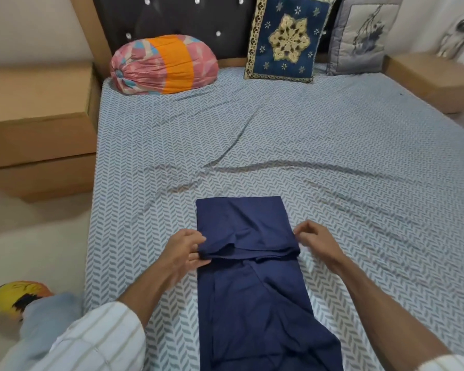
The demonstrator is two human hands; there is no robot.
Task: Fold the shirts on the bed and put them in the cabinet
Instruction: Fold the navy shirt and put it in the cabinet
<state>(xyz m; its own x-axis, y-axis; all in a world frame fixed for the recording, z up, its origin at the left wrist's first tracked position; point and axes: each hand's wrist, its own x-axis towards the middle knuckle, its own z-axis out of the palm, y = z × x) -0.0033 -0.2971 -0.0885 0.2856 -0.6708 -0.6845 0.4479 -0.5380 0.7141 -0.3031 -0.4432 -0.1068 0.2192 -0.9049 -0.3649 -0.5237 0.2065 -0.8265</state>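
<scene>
I am standing at the foot of the bed (332,145), and the navy shirt (252,290) lies in front of me on the patterned sheet as a long narrow strip, its sides already folded in. Its far end is doubled over toward me, so a flap lies on top of the strip.

My left hand (184,251) pinches the left corner of this flap between thumb and fingers. My right hand (315,242) is at the right corner, with fingers curled at the edge of the cloth; it seems to pinch it also, but I cannot see the contact well.

The cloth looks thin, soft and light, I think a cotton knit. It will not keep any shape by itself and it sags in the middle, as the small dip in the flap's edge shows. So I judge it is best to hold it at both corners together and to keep the edge stretched between my hands. The cabinet is not in view.
</scene>
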